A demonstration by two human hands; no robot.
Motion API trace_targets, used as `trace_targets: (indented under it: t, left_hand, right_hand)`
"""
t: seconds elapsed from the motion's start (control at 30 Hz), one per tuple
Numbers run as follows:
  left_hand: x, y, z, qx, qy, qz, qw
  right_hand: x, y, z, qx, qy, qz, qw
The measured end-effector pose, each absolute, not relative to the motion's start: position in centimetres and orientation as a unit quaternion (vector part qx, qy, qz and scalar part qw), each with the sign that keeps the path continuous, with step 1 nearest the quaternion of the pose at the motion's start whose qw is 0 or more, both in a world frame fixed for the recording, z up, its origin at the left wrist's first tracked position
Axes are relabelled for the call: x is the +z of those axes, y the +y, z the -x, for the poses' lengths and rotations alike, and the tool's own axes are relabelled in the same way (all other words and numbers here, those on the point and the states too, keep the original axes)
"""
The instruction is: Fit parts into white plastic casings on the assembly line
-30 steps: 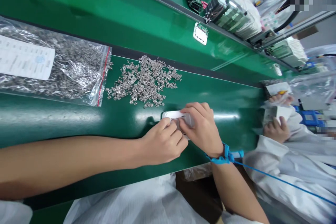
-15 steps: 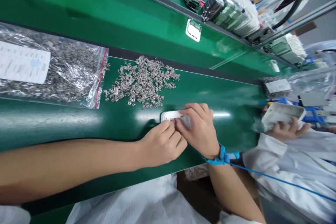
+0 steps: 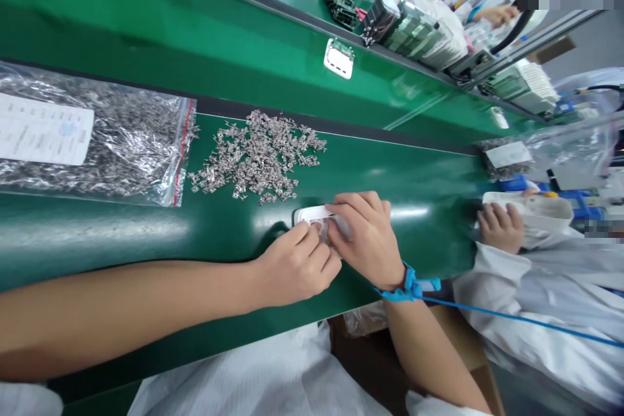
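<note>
A small white plastic housing (image 3: 314, 214) with rounded ends lies on the green bench, partly covered by my hands. My right hand (image 3: 363, 234), with a blue strap round its wrist, grips the housing from the right side. Over the housing's near side, my left hand (image 3: 299, 263) is closed, thumb and fingertips pinched together at its inside. Whatever sits in that pinch is hidden. Just beyond lies a loose pile of small shiny metal clips (image 3: 263, 156).
A clear zip bag (image 3: 141, 143) full of similar metal pieces lies at left. On the belt beyond is a white housing with a circuit board (image 3: 338, 60). At right, a co-worker's hand (image 3: 502, 227) holds a white plastic shell (image 3: 550, 209). Boards stand in racks (image 3: 419, 29) behind.
My two hands stay at the housing with only slight finger movement. The whole view has shifted a little. The co-worker's hand and shell have changed position, and the belt housing appears further left.
</note>
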State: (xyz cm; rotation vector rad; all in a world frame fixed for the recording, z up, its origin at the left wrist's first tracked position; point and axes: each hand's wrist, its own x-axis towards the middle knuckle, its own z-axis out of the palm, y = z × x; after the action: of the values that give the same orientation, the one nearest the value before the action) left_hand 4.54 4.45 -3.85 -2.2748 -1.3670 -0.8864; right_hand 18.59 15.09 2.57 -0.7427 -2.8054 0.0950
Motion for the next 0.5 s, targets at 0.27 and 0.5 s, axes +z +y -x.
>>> trace_targets:
  t: [0.27, 0.5]
  left_hand:
    - [-3.2, 5.2, -4.1, -0.307, -0.449, 0.827, 0.142]
    - [-0.8, -2.2, -0.3, -0.242, -0.480, 0.841, 0.058]
  right_hand:
    - [2.6, 15.7, -18.3, 0.080, -0.953, 0.252, 0.151]
    - [1.2, 20.2, -23.2, 0.144, -0.881, 0.262, 0.366]
